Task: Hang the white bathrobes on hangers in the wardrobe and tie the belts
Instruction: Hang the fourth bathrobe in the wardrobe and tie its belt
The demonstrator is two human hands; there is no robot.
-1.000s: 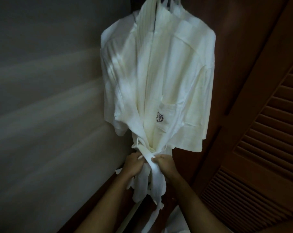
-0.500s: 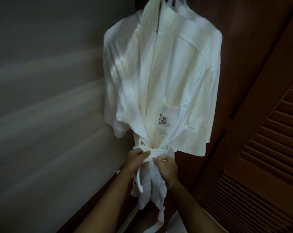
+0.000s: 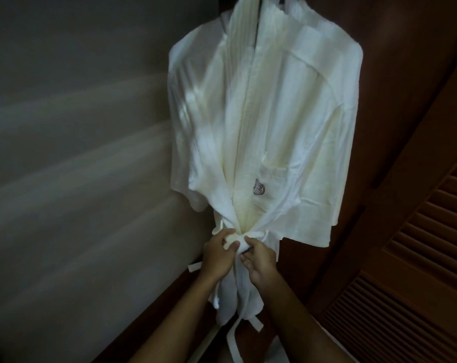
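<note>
A white bathrobe hangs in the wardrobe, its collar running up out of the top of the frame; the hanger itself is hidden. A small round logo sits on its chest pocket. The white belt is cinched around the waist. My left hand grips the belt at the knot, thumb curled over a fold. My right hand pinches the belt just right of the knot. Loose belt ends dangle below my hands.
A pale wall fills the left side. A dark wooden louvred wardrobe door stands open at the right. Behind the robe is the dark wooden wardrobe interior. More white cloth shows low between my forearms.
Both hands have risen from below the waist to the knot, drawing the belt tighter. The view has shifted, so the robe sits further right.
</note>
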